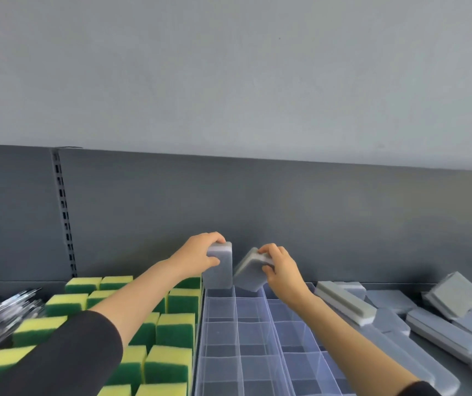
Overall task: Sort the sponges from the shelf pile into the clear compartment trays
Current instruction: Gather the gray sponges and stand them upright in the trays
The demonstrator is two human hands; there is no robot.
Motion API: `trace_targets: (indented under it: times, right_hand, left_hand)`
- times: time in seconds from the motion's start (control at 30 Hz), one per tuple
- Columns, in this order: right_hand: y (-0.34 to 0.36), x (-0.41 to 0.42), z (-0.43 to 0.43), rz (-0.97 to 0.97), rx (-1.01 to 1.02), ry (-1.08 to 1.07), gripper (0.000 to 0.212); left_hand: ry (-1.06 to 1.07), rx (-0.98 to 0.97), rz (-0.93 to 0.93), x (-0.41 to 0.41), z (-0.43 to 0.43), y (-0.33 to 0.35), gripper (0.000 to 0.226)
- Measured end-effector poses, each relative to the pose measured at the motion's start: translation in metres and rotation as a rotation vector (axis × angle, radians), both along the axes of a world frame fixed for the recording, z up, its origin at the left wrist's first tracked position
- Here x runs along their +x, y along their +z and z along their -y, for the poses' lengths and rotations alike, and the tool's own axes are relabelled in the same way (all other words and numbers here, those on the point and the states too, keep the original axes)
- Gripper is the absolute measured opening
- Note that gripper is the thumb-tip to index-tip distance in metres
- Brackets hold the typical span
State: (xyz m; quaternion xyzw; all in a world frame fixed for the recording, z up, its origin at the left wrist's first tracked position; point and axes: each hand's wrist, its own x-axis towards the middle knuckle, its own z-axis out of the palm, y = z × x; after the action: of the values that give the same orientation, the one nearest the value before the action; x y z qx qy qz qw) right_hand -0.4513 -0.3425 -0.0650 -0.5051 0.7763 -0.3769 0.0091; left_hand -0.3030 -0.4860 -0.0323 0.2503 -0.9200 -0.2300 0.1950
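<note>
I am watching both hands working at the far end of the clear trays [236, 332]. My left hand [200, 254] is pinching one grey sponge [219, 271] between thumb and fingers and holding it upright, its lower end dipping at the farthest compartment of the left tray. My right hand [279, 267] is gripping a second grey sponge [247, 274], tilted, just beside the first and over the next compartment to the right. I am judging the sorting to be barely started: every nearer compartment I can see is showing empty, and neither sponge is looking fully seated yet. The pile of grey sponges [440, 335] is lying loose on the shelf to the right of the trays, many pieces waiting. To the left, green and yellow sponges [174, 327] are standing in neat rows, seemingly already arranged. Nearly all the filling is remaining ahead.
</note>
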Motion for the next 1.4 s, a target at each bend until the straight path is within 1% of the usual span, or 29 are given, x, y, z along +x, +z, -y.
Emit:
trace_targets:
  times: [0.1,0.33,0.5,0.63,0.83,0.93,1.03,1.13,1.27,1.33,1.4]
  right_hand:
    - [-0.008,-0.007,0.011,-0.037,0.088,0.006,0.033]
    - [-0.002,-0.025,0.025,-0.140,0.203,0.004,0.035]
    - [-0.005,-0.024,0.033,-0.169,0.265,0.064,0.036]
    - [-0.016,-0.022,0.037,-0.185,0.313,0.091,0.036]
    - [-0.029,-0.023,0.040,-0.170,0.312,0.084,0.036]
    - [-0.039,-0.020,0.041,-0.175,0.331,0.081,0.035]
    - [-0.042,-0.019,0.044,-0.170,0.326,0.081,0.033]
    - [-0.040,-0.021,0.041,-0.169,0.319,0.093,0.036]
    - [-0.030,-0.023,0.024,-0.186,0.278,0.126,0.046]
    - [-0.023,-0.029,0.007,-0.181,0.227,0.108,0.049]
    - [-0.017,-0.038,-0.017,-0.174,0.189,0.066,0.047]
  left_hand:
    - [-0.022,0.014,0.036,-0.009,0.009,-0.013,0.039]
    - [-0.054,-0.013,0.027,-0.027,0.017,-0.019,0.035]
    - [-0.027,-0.003,0.041,-0.030,0.026,-0.024,0.037]
    - [-0.005,0.000,0.106,-0.024,0.034,-0.027,0.035]
    - [-0.040,-0.026,0.204,-0.033,0.026,-0.039,0.031]
    - [-0.011,-0.019,0.239,-0.037,0.021,-0.053,0.029]
    - [0.019,-0.038,0.263,-0.038,0.020,-0.052,0.028]
    - [0.039,-0.076,0.326,-0.038,0.017,-0.049,0.034]
    - [0.049,-0.152,0.375,-0.037,0.011,-0.039,0.051]
    - [0.044,-0.184,0.359,-0.038,0.005,-0.030,0.056]
    - [0.024,-0.197,0.318,-0.043,-0.006,-0.021,0.056]
